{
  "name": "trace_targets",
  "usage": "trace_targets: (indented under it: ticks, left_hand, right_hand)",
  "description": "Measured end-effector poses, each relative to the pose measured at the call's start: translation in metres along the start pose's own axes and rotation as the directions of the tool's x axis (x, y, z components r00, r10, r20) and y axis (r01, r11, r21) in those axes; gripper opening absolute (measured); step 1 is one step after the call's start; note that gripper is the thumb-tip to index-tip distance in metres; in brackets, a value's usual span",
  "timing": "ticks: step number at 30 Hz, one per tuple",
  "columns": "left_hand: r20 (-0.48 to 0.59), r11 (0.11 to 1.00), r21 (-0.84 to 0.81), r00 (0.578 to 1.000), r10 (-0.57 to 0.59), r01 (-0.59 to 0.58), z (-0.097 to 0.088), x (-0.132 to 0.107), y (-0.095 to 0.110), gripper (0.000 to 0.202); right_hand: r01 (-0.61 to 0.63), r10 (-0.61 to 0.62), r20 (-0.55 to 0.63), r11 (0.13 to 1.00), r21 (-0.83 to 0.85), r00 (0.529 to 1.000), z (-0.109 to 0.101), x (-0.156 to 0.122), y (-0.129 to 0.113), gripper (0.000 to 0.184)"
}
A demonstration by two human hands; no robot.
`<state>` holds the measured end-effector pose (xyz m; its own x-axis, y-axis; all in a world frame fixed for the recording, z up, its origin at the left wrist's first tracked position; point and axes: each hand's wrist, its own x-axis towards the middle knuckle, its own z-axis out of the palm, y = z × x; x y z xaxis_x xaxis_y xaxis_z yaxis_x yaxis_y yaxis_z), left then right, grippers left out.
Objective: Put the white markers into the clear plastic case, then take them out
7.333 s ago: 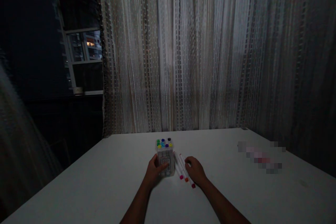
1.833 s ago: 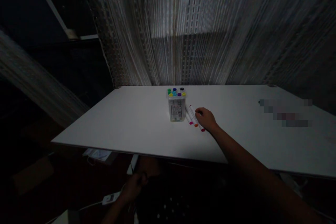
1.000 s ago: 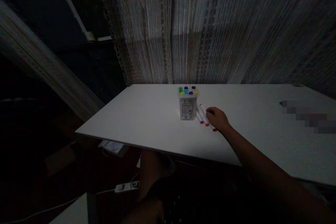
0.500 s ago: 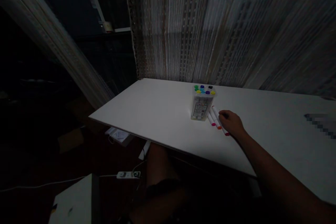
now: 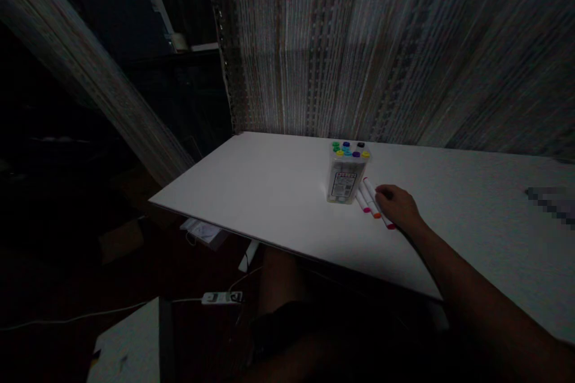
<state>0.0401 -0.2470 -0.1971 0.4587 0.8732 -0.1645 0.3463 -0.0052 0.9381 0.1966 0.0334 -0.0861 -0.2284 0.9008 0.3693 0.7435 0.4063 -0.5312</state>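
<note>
My right hand point(image 5: 399, 206) rests on the white table with its fingers curled round a marker with a dark red end point(image 5: 390, 225). The hand covers much of that marker. Just left of it lie a white marker with an orange end point(image 5: 375, 214) and another with a pink end point(image 5: 365, 209), both flat on the table. Beside them stands a clear plastic marker case point(image 5: 344, 182) with a printed label. Several markers with green, blue, yellow, purple and black ends stand upright in it. My left hand is out of view.
The white table point(image 5: 251, 185) reaches back to a striped curtain point(image 5: 305, 72). A blurred-out dark object point(image 5: 552, 202) lies at the right. On the floor are a power strip point(image 5: 222, 298) with cables and a pale box point(image 5: 128, 344). The room is dim.
The view has shifted slightly. My right hand stays by the markers, with no clear movement of the hand, markers or case.
</note>
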Motion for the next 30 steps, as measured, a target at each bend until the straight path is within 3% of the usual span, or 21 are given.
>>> trace_targets:
  ticks: [2,4,5,7,9,12,13,16,20,25,30]
  left_hand:
    - [-0.100,0.999,-0.034,0.994,-0.040,0.036,-0.012,0.000,0.019,0.024]
    - [-0.189,0.999,-0.038,0.981,-0.037,0.031,-0.037,-0.009,0.041,0.025]
    - [-0.308,0.999,-0.047,0.951,-0.010,-0.004,-0.054,-0.017,0.053,0.024]
    - [-0.545,0.989,-0.040,0.833,0.098,-0.142,-0.090,-0.031,0.077,0.021]
    - [-0.706,0.954,-0.008,0.677,0.208,-0.301,-0.124,-0.038,0.099,0.017]
    - [-0.809,0.903,0.127,0.483,0.334,-0.411,-0.158,-0.027,0.124,0.012]
    - [-0.814,0.892,0.161,0.455,0.362,-0.423,-0.164,-0.019,0.129,0.012]
    - [-0.794,0.879,0.268,0.427,0.433,-0.393,-0.174,0.004,0.132,0.012]
    - [-0.827,0.892,0.331,0.360,0.432,-0.309,-0.182,0.024,0.116,0.012]
    - [-0.878,0.939,0.174,0.386,0.284,-0.295,-0.195,0.053,0.097,0.022]
    - [-0.959,0.918,0.007,0.256,0.118,-0.396,-0.212,0.101,0.097,0.024]
  right_hand:
    - [0.005,-0.005,0.001,1.000,-0.001,1.000,0.000,0.000,0.001,0.027]
    - [0.007,-0.007,0.014,1.000,-0.002,1.000,-0.001,0.000,0.000,0.028]
    - [0.009,-0.009,0.020,1.000,-0.003,1.000,-0.001,0.000,-0.001,0.028]
    - [0.016,-0.016,0.020,1.000,-0.003,1.000,-0.002,-0.001,-0.003,0.027]
    - [0.015,-0.015,0.012,1.000,-0.010,1.000,-0.003,-0.001,-0.004,0.026]
    - [0.007,-0.007,0.010,1.000,-0.020,1.000,-0.005,-0.002,-0.005,0.024]
    - [0.005,-0.004,0.013,1.000,-0.022,1.000,-0.005,-0.003,-0.005,0.024]
    - [0.002,-0.002,0.027,1.000,-0.018,1.000,-0.006,-0.003,-0.005,0.023]
    - [0.004,-0.004,0.033,1.000,-0.009,0.999,-0.005,-0.003,-0.003,0.021]
    - [0.005,-0.005,0.019,1.000,-0.001,1.000,-0.003,-0.003,0.002,0.019]
    - [0.024,-0.024,-0.005,1.000,0.007,1.000,-0.003,-0.004,0.004,0.018]
